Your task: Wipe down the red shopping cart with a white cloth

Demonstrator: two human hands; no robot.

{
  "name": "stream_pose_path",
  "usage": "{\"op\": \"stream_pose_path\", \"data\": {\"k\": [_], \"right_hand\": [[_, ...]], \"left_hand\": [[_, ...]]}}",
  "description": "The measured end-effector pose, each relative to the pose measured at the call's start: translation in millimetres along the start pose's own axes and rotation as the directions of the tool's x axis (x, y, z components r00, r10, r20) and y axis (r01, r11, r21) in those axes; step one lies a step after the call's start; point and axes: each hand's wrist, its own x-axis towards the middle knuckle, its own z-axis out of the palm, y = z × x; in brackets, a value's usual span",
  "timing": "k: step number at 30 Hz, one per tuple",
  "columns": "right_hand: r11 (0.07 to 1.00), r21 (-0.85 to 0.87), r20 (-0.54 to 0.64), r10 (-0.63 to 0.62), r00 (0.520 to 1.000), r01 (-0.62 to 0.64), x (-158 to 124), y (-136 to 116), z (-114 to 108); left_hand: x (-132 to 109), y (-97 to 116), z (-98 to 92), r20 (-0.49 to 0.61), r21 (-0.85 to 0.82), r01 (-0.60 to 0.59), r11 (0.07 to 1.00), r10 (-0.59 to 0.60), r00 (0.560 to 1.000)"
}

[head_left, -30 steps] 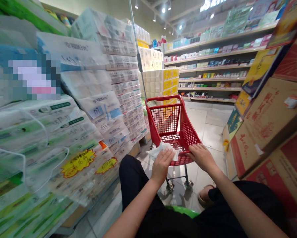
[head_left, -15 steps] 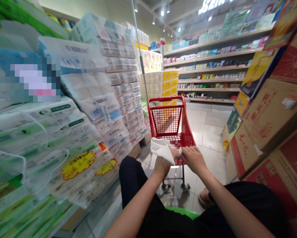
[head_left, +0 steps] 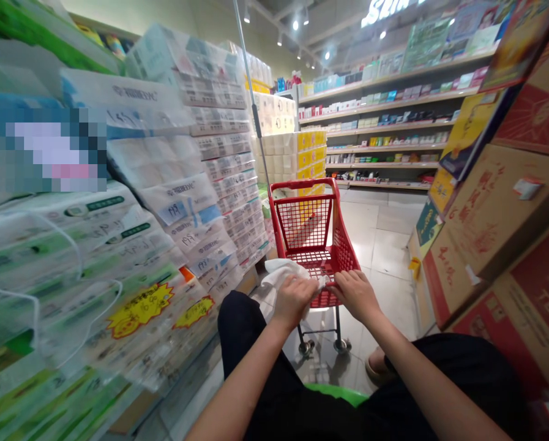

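While bulky plastic-wrapped paper packs (head_left: 63,245) crowd the near left, with a white cord (head_left: 8,290) trailing over them and 2 yellow starburst price labels (head_left: 141,309) on their sides, a taller stack of white packs (head_left: 228,159) stands just behind, farther off. To its right, a thin metal pole (head_left: 254,116) rises from the left side of a small red shopping cart (head_left: 345,236), which stands upright at the centre, directly before the seated person. The person's dark-trousered left knee (head_left: 240,324) is near, left of the cart. A crumpled white cloth (head_left: 281,272) lies at the cart's near rim, toward its left side, spreading out from under the left hand (head_left: 295,300), whose fingers are curled down over it. Just right of that hand, the right hand (head_left: 357,294) has its fingers bent over the same near rim; the hands are close together, and whether the right fingertips also touch the cloth cannot be told. Below them, 2 cart wheels (head_left: 306,348) rest on pale floor tiles (head_left: 366,226). Right of the wheels is a shoe (head_left: 375,370), partly hidden. At the far right, long shelves (head_left: 388,130) carry rows of small colourful packages, and at the near right, brown and red cartons (head_left: 508,208) are piled high.
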Motion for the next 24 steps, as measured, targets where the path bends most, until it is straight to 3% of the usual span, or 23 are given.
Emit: {"op": "stream_pose_path", "data": {"k": [4,7,11,14,19,24], "right_hand": [[1.0,0.009,-0.006,-0.004,1.0,0.004,-1.1,1.4,0.1],[1.0,0.013,-0.014,-0.003,1.0,0.003,-1.3,1.8,0.8],[1.0,0.013,-0.019,-0.001,1.0,0.001,0.0,0.9,2.4],[1.0,0.022,-0.026,-0.001,1.0,0.001,2.0,-2.1,4.2],[0.999,0.026,-0.018,0.023,1.0,-0.022,4.5,-10.2,5.8],[1.0,-0.002,-0.016,0.025,1.0,-0.025,5.5,-19.5,3.2]], "left_hand": [[23.6,-1.5,-5.9,0.051,-0.001,-0.109,0.994,0.109,0.993],[29.4,-20.1,-10.6,0.087,-0.057,-0.163,0.985,0.167,0.982],[11.6,-55.0,-9.5,0.112,-0.091,-0.095,0.991,0.105,0.988],[-8.8,-68.9,-3.7,0.087,-0.087,-0.037,0.996,0.044,0.995],[-25.4,-47.9,6.4,-0.009,-0.051,0.095,0.994,-0.095,0.995],[-10.3,-8.5,14.3,-0.038,0.047,0.161,0.986,-0.159,0.987]]}}
